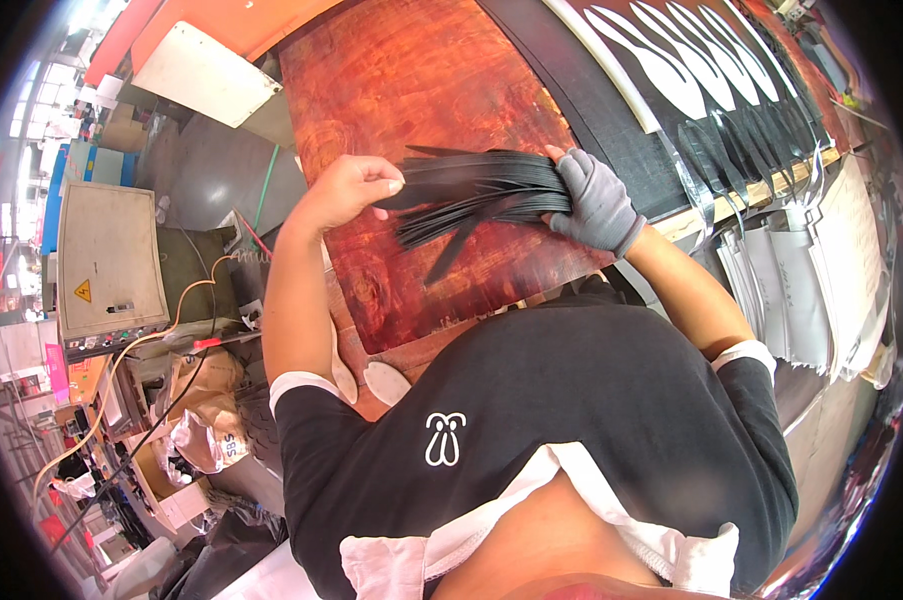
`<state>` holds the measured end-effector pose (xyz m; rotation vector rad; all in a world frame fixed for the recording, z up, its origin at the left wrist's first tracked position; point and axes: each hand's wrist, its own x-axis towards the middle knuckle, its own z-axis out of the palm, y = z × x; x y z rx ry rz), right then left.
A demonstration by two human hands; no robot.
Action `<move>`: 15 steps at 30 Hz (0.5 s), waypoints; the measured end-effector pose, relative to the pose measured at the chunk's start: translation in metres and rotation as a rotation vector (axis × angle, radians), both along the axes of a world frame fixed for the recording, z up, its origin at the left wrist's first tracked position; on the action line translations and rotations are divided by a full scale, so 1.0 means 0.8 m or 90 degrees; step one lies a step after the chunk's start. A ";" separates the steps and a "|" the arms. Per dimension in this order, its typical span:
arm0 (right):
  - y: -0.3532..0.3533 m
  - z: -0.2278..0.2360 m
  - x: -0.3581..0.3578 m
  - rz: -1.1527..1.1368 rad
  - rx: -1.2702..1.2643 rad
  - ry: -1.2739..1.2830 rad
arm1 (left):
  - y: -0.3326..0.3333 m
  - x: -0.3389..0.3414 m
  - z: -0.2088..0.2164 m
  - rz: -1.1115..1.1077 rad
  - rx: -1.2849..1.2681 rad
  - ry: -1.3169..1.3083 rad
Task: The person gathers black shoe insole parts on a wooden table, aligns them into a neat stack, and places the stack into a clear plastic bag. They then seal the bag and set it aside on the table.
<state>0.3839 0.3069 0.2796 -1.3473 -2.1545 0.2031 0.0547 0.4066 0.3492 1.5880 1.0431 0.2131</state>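
Note:
A thick bundle of thin black strips [501, 180] is held up over a reddish-brown board. My right hand [599, 205], in a grey glove, is wrapped round the bundle's right end. At the left end, my bare left hand [349, 192] pinches some strips between thumb and fingertips. The free ends fan out to the left, and one strip hangs down at a slant below the rest. I cannot tell what the strips are made of, nor exactly how many the left hand grips.
The red-brown board [411, 80] lies beneath my hands. To the right, white sole-shaped pieces [661, 60] lie on a black surface, with clear film over its edge. White sheets [781, 280] hang below. On the left stand a control cabinet [116, 250] and a cream panel [206, 75].

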 end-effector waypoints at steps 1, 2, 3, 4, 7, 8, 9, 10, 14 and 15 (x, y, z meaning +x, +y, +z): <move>0.001 -0.001 0.000 0.002 -0.004 0.001 | -0.001 0.001 0.014 0.006 0.017 -0.001; 0.002 -0.001 0.001 0.004 -0.007 0.003 | -0.001 0.001 0.028 0.003 0.031 0.026; 0.003 -0.001 0.002 0.005 -0.009 0.005 | 0.000 0.000 0.043 0.003 0.042 0.055; 0.004 -0.002 0.002 0.007 -0.010 0.004 | 0.000 0.001 0.054 -0.010 0.054 0.052; 0.006 -0.002 0.003 0.007 -0.027 -0.004 | 0.009 0.010 0.080 -0.057 0.108 0.104; 0.006 -0.002 0.003 0.002 -0.041 -0.010 | 0.013 0.014 0.088 -0.074 0.122 0.115; 0.007 -0.001 0.003 -0.001 -0.062 -0.017 | 0.018 0.017 0.095 -0.082 0.119 0.127; 0.007 -0.001 0.003 -0.003 -0.056 -0.016 | 0.022 0.020 0.104 -0.090 0.115 0.140; 0.008 0.000 0.003 -0.008 -0.064 -0.015 | 0.041 0.035 0.143 -0.117 0.120 0.178; 0.008 0.000 0.003 -0.011 -0.066 -0.018 | 0.045 0.039 0.151 -0.129 0.116 0.158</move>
